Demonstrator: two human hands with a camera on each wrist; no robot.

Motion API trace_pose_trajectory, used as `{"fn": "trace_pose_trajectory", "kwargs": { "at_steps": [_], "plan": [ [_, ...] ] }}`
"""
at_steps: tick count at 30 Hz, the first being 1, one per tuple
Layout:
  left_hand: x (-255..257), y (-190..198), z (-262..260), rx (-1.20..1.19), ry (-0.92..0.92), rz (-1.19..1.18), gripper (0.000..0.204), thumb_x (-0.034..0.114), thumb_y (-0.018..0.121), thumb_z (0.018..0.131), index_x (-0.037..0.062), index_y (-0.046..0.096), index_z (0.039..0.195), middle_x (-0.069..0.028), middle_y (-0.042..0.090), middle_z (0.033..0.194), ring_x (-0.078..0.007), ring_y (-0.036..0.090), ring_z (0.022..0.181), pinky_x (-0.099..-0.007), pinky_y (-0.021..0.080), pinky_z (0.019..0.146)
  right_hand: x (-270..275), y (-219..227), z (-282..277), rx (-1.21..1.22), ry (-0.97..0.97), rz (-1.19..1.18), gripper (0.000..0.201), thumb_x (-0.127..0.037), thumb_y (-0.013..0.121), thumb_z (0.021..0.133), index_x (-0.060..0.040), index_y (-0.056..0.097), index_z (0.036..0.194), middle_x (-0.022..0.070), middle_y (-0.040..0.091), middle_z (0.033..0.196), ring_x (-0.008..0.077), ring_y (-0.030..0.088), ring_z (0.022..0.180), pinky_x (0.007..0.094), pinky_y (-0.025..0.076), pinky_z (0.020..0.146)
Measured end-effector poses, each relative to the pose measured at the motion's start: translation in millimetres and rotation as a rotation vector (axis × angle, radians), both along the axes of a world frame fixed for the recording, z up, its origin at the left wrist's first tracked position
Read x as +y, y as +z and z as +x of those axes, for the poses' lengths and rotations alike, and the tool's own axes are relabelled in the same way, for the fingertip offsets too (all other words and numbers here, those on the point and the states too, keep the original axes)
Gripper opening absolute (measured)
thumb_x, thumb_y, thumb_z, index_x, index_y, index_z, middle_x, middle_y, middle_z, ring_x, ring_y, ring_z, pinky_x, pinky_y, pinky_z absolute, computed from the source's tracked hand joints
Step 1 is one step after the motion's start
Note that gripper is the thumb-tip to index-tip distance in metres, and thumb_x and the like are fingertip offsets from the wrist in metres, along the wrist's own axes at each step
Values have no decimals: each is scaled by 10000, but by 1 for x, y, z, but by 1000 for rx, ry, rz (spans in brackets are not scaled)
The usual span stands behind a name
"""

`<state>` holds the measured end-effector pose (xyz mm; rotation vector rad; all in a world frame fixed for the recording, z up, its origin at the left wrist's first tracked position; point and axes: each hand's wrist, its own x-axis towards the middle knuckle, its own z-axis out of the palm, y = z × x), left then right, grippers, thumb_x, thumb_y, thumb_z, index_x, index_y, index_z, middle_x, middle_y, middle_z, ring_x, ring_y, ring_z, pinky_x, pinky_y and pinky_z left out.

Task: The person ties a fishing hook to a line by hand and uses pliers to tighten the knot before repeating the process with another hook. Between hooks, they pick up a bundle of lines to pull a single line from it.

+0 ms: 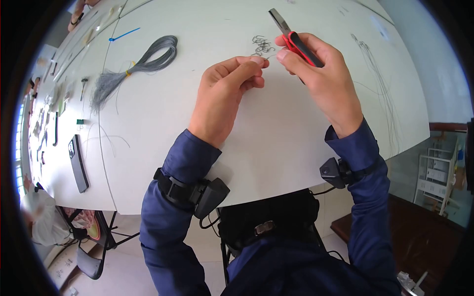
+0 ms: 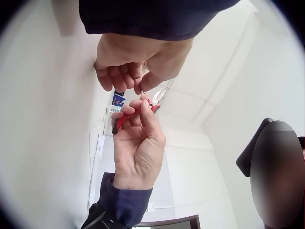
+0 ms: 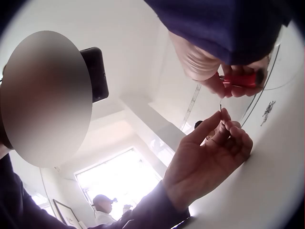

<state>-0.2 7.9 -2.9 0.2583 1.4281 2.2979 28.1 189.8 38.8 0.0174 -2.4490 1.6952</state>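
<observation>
My left hand (image 1: 222, 93) pinches a short thin piece of wire (image 3: 220, 107) between thumb and forefinger, its tip pointing toward my other hand. Most of that wire is hidden by the fingertips. Opposite it, my right hand (image 1: 330, 74) grips a pair of pliers (image 1: 296, 43) with red and black handles, their metal nose pointing up and away. The right thumb and fingertips are close to the wire's end in both wrist views. Just beyond the left fingertips, a small pile of bent wire hooks (image 1: 262, 46) lies on the white table (image 1: 276, 143).
A bundle of grey wire (image 1: 160, 55) with a yellow tie lies to the left, below a blue cable tie (image 1: 124, 34). Long loose wires (image 1: 382, 86) lie at the right. A dark phone (image 1: 78, 163) rests near the left front edge. Another person's arm (image 1: 79, 15) shows at the far left.
</observation>
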Motion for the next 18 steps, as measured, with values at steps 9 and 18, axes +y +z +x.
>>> {"fn": "trace_pose_trajectory", "kwargs": {
  "at_steps": [9,18],
  "plan": [
    [2,-3,-1,-15,-81,52,210,174,585,1002,-16,670,975,-80,669,1018,-164,626,881,-323,490,911,-2,-4,0,-50,46,-111,291,-218,672,929,-25,688,1145,-13,622,860,72,526,762,227,404,712],
    [1,-3,0,-37,-67,33,201,178,595,1010,-6,669,1041,-60,682,929,-166,657,885,-324,511,897,0,-8,0,-43,61,-59,290,-232,672,932,-35,688,1145,-14,634,868,60,529,772,218,410,710]
  ]
}}
